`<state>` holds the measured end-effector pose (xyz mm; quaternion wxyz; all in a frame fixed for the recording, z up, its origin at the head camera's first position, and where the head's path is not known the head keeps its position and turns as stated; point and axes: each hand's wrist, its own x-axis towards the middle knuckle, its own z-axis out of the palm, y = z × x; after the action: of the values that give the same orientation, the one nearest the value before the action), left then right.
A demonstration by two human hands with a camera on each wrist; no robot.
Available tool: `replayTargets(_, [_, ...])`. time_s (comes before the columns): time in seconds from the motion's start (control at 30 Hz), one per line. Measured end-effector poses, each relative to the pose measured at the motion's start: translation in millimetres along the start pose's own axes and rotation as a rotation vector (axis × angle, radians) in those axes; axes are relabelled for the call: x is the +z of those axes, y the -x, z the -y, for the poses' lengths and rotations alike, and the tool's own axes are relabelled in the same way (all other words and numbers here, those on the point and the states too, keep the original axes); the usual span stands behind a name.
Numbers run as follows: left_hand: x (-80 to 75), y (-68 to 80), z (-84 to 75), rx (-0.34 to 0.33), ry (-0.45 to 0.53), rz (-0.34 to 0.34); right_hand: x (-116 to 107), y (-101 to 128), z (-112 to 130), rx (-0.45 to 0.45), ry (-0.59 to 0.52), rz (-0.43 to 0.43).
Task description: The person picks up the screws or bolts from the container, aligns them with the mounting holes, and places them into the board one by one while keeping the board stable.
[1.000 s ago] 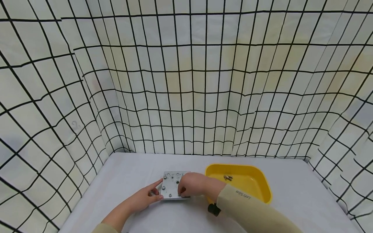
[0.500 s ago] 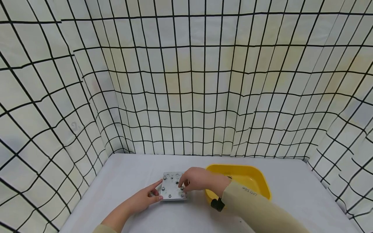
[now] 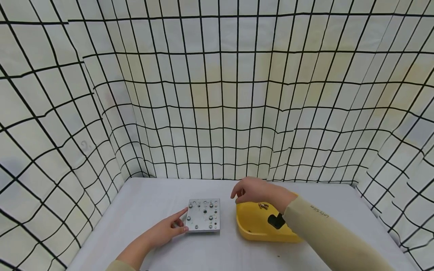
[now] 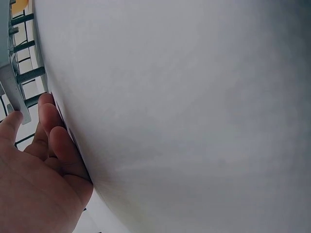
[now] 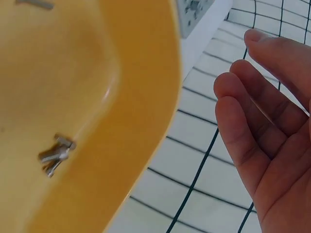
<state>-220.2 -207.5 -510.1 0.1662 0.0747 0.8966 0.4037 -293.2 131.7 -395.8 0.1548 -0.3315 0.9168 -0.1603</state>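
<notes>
A square metal plate (image 3: 204, 215) with several screws and holes lies on the white table (image 3: 152, 199). My left hand (image 3: 168, 228) rests against the plate's left edge, fingers straight, and shows in the left wrist view (image 4: 39, 165) flat on the table. My right hand (image 3: 252, 190) hovers above the far left rim of a yellow tray (image 3: 254, 226), fingers relaxed and empty; the right wrist view shows its open palm (image 5: 272, 131). A few small screws (image 3: 263, 206) lie in the tray, also seen as screws (image 5: 54, 155) in the right wrist view.
Walls of white sheet with a black grid (image 3: 217, 94) close in the table on the left, back and right. A black wrist strap (image 3: 275, 221) sits on my right sleeve. The plate's corner (image 5: 194, 12) shows beyond the tray rim.
My right hand has lifted off the plate and moved right and back to above the tray. The left hand has stayed at the plate's left edge.
</notes>
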Motion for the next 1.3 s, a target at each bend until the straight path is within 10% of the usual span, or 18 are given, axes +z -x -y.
replayTargets(0.57, [0.8,-0.4,0.9,-0.022,-0.009,-0.003,5,41,-74,0.13,-0.033,-0.029])
replayTargets(1.3, [0.5,0.4,0.3,-0.019,0.001,0.004,37,45,-99,0.192,0.223,0.044])
